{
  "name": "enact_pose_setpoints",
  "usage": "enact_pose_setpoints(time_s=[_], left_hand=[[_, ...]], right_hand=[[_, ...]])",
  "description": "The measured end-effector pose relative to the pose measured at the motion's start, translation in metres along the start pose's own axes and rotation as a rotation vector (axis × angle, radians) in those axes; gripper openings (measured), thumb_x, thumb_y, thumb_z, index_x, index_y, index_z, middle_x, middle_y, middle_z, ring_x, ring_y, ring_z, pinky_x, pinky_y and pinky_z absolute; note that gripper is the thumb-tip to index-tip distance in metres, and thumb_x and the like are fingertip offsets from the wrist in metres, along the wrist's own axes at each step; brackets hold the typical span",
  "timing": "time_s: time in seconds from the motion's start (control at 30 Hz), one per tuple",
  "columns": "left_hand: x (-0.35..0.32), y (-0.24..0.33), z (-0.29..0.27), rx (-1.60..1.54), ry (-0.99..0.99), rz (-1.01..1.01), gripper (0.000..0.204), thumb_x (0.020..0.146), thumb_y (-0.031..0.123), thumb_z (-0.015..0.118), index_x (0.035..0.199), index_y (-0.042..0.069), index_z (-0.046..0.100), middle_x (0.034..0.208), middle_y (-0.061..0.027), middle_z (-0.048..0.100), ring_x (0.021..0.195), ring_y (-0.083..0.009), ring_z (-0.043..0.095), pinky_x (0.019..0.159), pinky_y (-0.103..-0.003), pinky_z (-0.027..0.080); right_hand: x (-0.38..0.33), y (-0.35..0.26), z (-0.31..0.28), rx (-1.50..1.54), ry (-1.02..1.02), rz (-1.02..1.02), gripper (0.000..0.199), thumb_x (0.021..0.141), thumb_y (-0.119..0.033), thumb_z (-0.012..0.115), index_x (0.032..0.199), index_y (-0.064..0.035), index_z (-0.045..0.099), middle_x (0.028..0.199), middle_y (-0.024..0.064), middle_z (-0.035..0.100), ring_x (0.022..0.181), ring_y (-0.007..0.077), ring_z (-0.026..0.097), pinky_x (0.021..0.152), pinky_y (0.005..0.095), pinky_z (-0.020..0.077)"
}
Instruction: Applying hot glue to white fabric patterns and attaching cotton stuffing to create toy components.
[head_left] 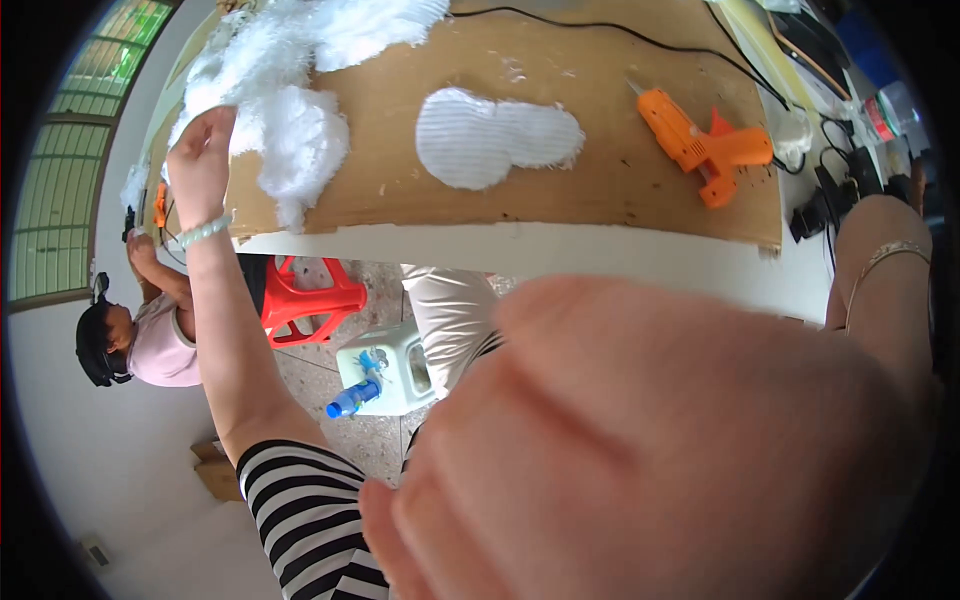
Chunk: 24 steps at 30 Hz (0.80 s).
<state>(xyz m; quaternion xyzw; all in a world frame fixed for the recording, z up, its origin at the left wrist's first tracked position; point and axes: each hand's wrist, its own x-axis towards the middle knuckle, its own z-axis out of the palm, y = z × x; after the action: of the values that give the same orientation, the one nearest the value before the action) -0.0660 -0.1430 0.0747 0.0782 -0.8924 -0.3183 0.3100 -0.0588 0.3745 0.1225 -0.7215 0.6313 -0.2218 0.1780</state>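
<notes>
My left hand (203, 165), with a pale beaded bracelet at the wrist, reaches to the left edge of a heap of fluffy white fibre (270, 60). Its fingers are bent together, and I cannot make out what is between them. Very close and blurred, my right hand (610, 430) fills the lower right with its fingers curled in; anything inside them is hidden. On the brown tabletop (390, 170) lies a flat white ribbed fabric piece (490, 138), wide at the left and narrower at the right. Right of it, an orange glue gun (700, 145) rests on its side.
A black cable (600, 33) crosses the far tabletop. Clutter and a bottle (892, 110) stand at the right, near another bare arm with a bracelet (885, 260). Below are a red stool (310, 300) and a pale stool (385, 365) with a blue bottle. A person (155, 345) works at the left.
</notes>
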Motion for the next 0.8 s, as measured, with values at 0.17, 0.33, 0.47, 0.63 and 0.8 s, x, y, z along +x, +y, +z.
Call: enact_pose_setpoints(time_s=[0.17, 0.33, 0.47, 0.63, 0.8], left_hand=[[-0.097, 0.016, -0.01, 0.214, -0.092, -0.031, 0.025, 0.085, 0.023, 0.071, 0.1, 0.003, 0.069, 0.092, -0.0074, 0.069, 0.085, -0.0131, 0.062, 0.079, -0.026, 0.047], [-0.123, 0.031, 0.004, 0.414, -0.071, 0.282, 0.025, 0.079, 0.019, 0.074, 0.098, 0.003, 0.07, 0.097, -0.014, 0.068, 0.09, -0.0271, 0.064, 0.081, -0.034, 0.049], [-0.115, 0.026, 0.014, 0.404, -0.091, 0.194, 0.027, 0.076, 0.019, 0.074, 0.097, 0.003, 0.069, 0.092, -0.0144, 0.068, 0.088, -0.0298, 0.065, 0.078, -0.034, 0.05], [-0.118, 0.021, 0.014, 0.419, -0.102, 0.085, 0.023, 0.08, 0.018, 0.072, 0.098, 0.004, 0.07, 0.088, -0.0123, 0.069, 0.082, -0.0231, 0.066, 0.075, -0.03, 0.05], [-0.115, 0.012, 0.021, 0.328, -0.054, 0.046, 0.018, 0.081, 0.015, 0.069, 0.095, 0.004, 0.071, 0.083, -0.0117, 0.07, 0.077, -0.02, 0.067, 0.07, -0.029, 0.05]], right_hand=[[-0.013, -0.029, 0.018, 0.176, 0.001, 0.039, 0.016, 0.076, -0.014, 0.063, 0.088, -0.0046, 0.058, 0.068, 0.0089, 0.055, 0.062, 0.0259, 0.058, 0.054, 0.0365, 0.046], [-0.019, -0.059, 0.02, 0.282, 0.014, 0.079, 0.018, 0.077, -0.015, 0.063, 0.09, -0.0038, 0.057, 0.069, 0.0096, 0.056, 0.062, 0.0266, 0.058, 0.053, 0.0374, 0.0461], [0.053, -0.07, 0.015, 0.374, 0.002, 0.022, 0.019, 0.077, -0.015, 0.063, 0.092, -0.0032, 0.057, 0.07, 0.01, 0.056, 0.061, 0.0272, 0.058, 0.052, 0.0382, 0.0463], [0.059, -0.102, 0.018, 0.482, -0.025, -0.013, 0.021, 0.078, -0.015, 0.063, 0.094, -0.0025, 0.056, 0.07, 0.0107, 0.057, 0.06, 0.0279, 0.058, 0.051, 0.0391, 0.0465], [0.095, -0.137, 0.015, 0.559, -0.042, 0.001, 0.023, 0.078, -0.015, 0.062, 0.096, -0.0017, 0.055, 0.071, 0.0113, 0.058, 0.059, 0.0286, 0.059, 0.05, 0.04, 0.0466]])
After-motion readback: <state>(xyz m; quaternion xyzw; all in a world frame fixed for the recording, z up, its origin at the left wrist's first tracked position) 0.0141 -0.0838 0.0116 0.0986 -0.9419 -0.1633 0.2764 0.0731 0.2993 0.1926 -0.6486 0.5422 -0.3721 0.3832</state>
